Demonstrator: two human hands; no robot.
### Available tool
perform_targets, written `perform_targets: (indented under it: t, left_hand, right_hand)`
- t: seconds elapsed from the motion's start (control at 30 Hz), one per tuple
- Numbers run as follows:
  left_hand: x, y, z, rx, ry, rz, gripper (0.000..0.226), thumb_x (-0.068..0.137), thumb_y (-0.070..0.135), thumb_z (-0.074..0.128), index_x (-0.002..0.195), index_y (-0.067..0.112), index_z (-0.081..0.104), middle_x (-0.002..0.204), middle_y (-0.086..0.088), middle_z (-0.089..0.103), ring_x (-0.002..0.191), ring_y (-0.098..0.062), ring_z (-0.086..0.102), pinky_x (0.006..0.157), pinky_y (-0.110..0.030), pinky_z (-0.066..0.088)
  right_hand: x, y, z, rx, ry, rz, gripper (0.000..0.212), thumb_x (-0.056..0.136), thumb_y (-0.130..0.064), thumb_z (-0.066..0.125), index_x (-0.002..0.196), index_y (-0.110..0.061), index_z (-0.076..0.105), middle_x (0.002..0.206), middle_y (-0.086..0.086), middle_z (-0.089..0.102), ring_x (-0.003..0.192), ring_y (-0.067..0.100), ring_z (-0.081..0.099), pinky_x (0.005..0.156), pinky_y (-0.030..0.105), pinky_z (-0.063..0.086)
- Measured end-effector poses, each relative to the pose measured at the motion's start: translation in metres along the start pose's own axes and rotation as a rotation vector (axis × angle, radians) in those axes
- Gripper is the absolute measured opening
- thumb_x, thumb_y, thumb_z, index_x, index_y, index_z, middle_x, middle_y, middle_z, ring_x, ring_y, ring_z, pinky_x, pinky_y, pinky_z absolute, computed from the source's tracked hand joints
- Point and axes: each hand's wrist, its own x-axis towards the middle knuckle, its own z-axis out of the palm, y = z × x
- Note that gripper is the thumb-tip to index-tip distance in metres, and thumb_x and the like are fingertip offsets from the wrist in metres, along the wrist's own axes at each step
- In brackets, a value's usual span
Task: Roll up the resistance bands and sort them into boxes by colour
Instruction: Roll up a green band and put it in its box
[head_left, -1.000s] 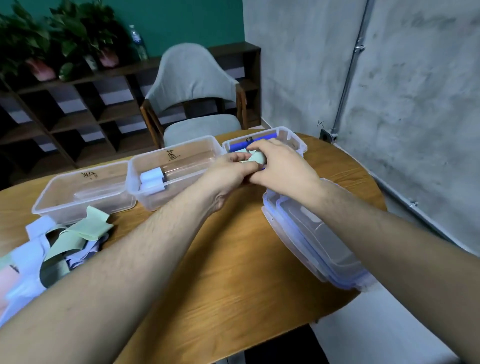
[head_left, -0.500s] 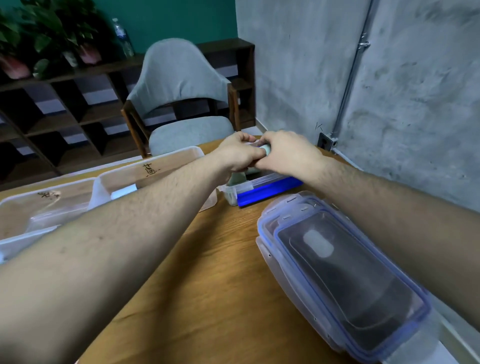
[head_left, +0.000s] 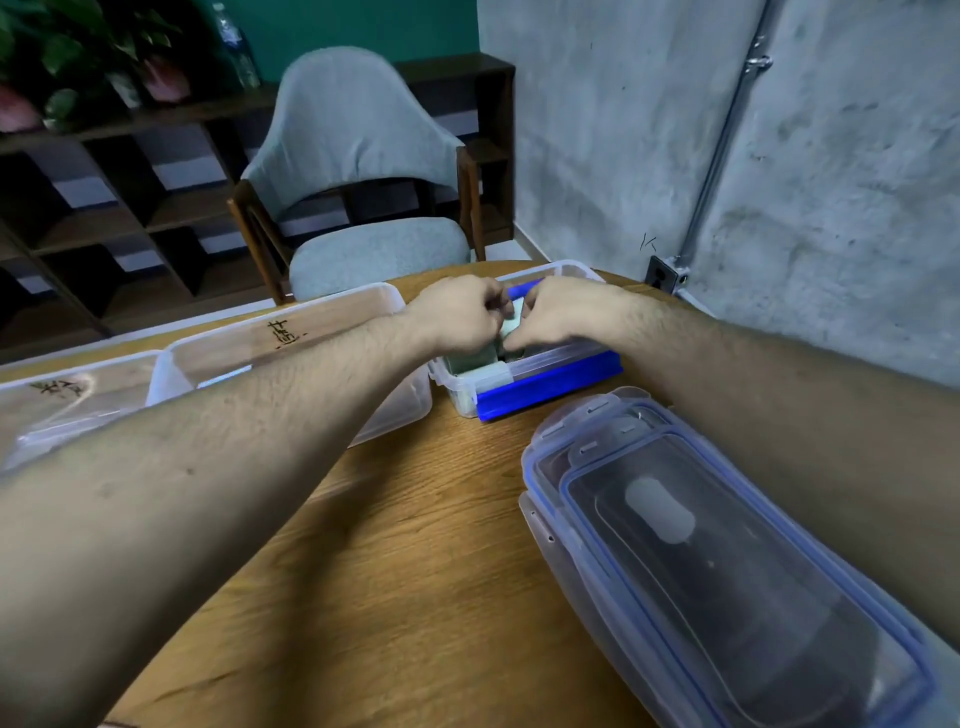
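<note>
Pinching a pale green rolled resistance band (head_left: 510, 326) between them, both hands, left (head_left: 457, 314) and right (head_left: 561, 314), hover directly above the clear blue-latched plastic box (head_left: 540, 382) on the wooden tabletop (head_left: 415, 519), the band's long axis hidden.

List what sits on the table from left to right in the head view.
Box at the left edge → middle clear box → blue-clipped box under both hands → stack of lids.
</note>
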Motion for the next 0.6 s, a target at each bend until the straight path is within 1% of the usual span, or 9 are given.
perform_targets:
  t: [0.03,0.1,0.23,0.3,0.37,0.47,0.53,0.6]
  left_hand:
    - [0.001,-0.003,0.001,0.080,0.017,0.023,0.026,0.094,0.015,0.053,0.114,0.022,0.067,0.118,0.002,0.067,0.107,-0.016,0.059,0.095,-0.033,0.048]
    - [0.000,-0.006,0.003,0.176,0.043,0.066,0.028,0.091,0.016,0.055,0.115,0.023,0.068,0.122,0.002,0.063,0.113,-0.018,0.056,0.097,-0.034,0.047]
    - [0.000,-0.010,0.004,0.322,0.036,0.125,0.034,0.091,0.024,0.058,0.123,0.029,0.064,0.130,0.001,0.056,0.124,-0.021,0.048,0.104,-0.040,0.042]
    - [-0.001,-0.010,0.004,0.375,0.036,0.137,0.035,0.091,0.028,0.059,0.126,0.032,0.063,0.132,0.002,0.054,0.126,-0.021,0.046,0.105,-0.040,0.040]
    - [-0.001,-0.010,0.005,0.410,0.041,0.151,0.036,0.092,0.031,0.059,0.128,0.032,0.062,0.133,0.003,0.053,0.127,-0.020,0.045,0.106,-0.040,0.038]
    - [0.000,-0.011,0.005,0.384,0.030,0.152,0.035,0.093,0.027,0.057,0.128,0.030,0.062,0.132,0.003,0.052,0.125,-0.019,0.048,0.104,-0.040,0.042]
    - [0.001,-0.012,0.006,0.342,0.011,0.143,0.035,0.093,0.022,0.056,0.127,0.028,0.063,0.131,0.003,0.052,0.121,-0.019,0.052,0.101,-0.038,0.046]
    - [0.002,-0.013,0.005,0.319,0.005,0.136,0.035,0.093,0.019,0.055,0.126,0.028,0.063,0.131,0.003,0.051,0.120,-0.018,0.053,0.100,-0.036,0.047]
  right_hand:
    - [0.001,-0.002,0.001,0.000,0.002,0.003,0.040,0.071,-0.053,0.071,0.093,-0.020,0.065,0.090,0.000,0.064,0.077,0.016,0.058,0.059,0.028,0.040]
    - [0.002,-0.005,0.004,0.004,0.017,0.003,0.040,0.070,-0.050,0.073,0.093,-0.019,0.063,0.088,0.001,0.064,0.075,0.016,0.057,0.057,0.028,0.037]
    - [0.002,-0.005,0.008,0.009,0.008,0.005,0.045,0.074,-0.048,0.074,0.105,-0.019,0.061,0.100,0.002,0.066,0.083,0.018,0.058,0.059,0.028,0.039]
    - [-0.001,-0.003,0.006,0.006,-0.004,-0.017,0.047,0.076,-0.048,0.075,0.109,-0.018,0.059,0.104,0.003,0.065,0.090,0.021,0.058,0.065,0.029,0.043]
    - [-0.005,-0.001,0.001,-0.001,-0.021,-0.042,0.052,0.075,-0.050,0.076,0.112,-0.018,0.059,0.109,0.003,0.064,0.099,0.022,0.059,0.078,0.033,0.048]
    - [-0.012,0.002,-0.007,0.005,-0.081,-0.064,0.052,0.077,-0.044,0.077,0.119,-0.020,0.058,0.114,0.000,0.061,0.107,0.021,0.058,0.093,0.038,0.051]
    - [-0.012,0.005,-0.012,0.013,-0.122,-0.066,0.051,0.075,-0.036,0.080,0.119,-0.023,0.058,0.114,-0.001,0.060,0.106,0.019,0.059,0.096,0.038,0.051]
    - [-0.009,0.006,-0.015,0.006,-0.154,-0.069,0.052,0.072,-0.031,0.083,0.117,-0.026,0.058,0.113,-0.004,0.059,0.104,0.018,0.058,0.094,0.036,0.052]
